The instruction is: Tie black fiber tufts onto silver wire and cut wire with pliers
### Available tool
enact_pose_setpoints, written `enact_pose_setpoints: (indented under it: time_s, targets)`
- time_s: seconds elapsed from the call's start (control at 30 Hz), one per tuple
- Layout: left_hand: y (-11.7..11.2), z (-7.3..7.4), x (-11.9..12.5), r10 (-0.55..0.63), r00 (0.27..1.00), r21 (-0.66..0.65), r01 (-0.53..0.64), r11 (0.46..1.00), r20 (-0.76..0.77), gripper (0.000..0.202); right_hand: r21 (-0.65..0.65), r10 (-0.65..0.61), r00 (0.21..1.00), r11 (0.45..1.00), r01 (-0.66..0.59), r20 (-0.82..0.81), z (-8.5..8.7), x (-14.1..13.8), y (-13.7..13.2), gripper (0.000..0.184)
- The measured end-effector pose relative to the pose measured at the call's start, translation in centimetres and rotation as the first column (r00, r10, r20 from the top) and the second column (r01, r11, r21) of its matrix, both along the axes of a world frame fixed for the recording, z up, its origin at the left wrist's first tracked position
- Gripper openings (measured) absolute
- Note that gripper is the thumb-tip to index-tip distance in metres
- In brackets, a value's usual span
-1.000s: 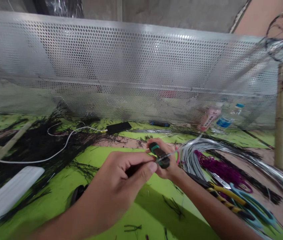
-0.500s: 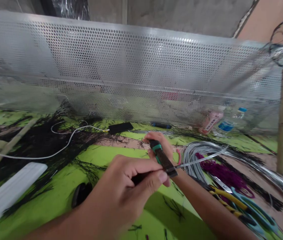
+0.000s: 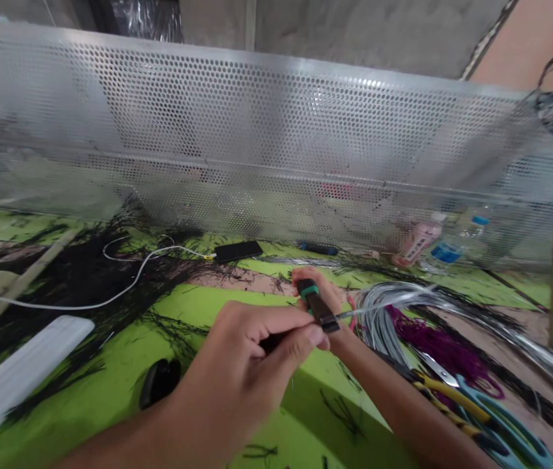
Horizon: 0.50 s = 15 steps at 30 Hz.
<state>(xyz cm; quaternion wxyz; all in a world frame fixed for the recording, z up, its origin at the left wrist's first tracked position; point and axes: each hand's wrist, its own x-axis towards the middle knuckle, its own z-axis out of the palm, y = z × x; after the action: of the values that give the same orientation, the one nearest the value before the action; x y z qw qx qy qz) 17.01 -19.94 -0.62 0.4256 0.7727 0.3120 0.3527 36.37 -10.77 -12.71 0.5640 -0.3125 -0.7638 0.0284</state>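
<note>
My right hand (image 3: 319, 290) is wrapped round a dark hand tool (image 3: 320, 306) with a green band, its blunt end tilted down toward me. The tool's exact kind does not show. My left hand (image 3: 261, 358) is closer to the camera, thumb and forefinger pinched together beside the tool's end. What lies in that pinch is hidden; something dark shows in the gap behind the fingers. A thin pale wire (image 3: 378, 303) runs from the tool's end to the right, over a coil of silver wire (image 3: 378, 332).
Yellow-and-black pliers (image 3: 452, 391), light-blue scissors (image 3: 505, 417) and purple cord (image 3: 452, 348) lie right. Behind stand two bottles (image 3: 417, 241), a black phone (image 3: 238, 251) on a white cable and a perforated metal panel (image 3: 256, 130). Left are black fibres (image 3: 110, 267) and a white strip (image 3: 27, 374).
Both hands stay together at the tool, which sits slightly farther right and more end-on to the camera. The whole view has shifted a little.
</note>
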Motion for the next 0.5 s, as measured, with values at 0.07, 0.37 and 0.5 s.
enact_pose_setpoints:
  time_s: [0.07,0.37,0.5]
  targets:
    - [0.3,-0.1,0.0,0.031,1.000,0.038,-0.031,0.999,0.002,0.035,-0.042,-0.022,0.999,0.999,0.024,0.039,0.6,0.4,-1.1,0.033]
    - [0.0,-0.5,0.2,0.088,0.996,0.221,-0.087,0.971,0.005,0.033,-0.149,-0.168,0.982,0.973,0.179,0.087,0.5,1.4,-7.2,0.050]
    - [-0.4,-0.5,0.4,0.100,0.995,0.293,-0.097,0.951,0.004,0.034,-0.160,-0.203,0.977,0.964,0.211,0.065,-0.3,1.1,-7.7,0.054]
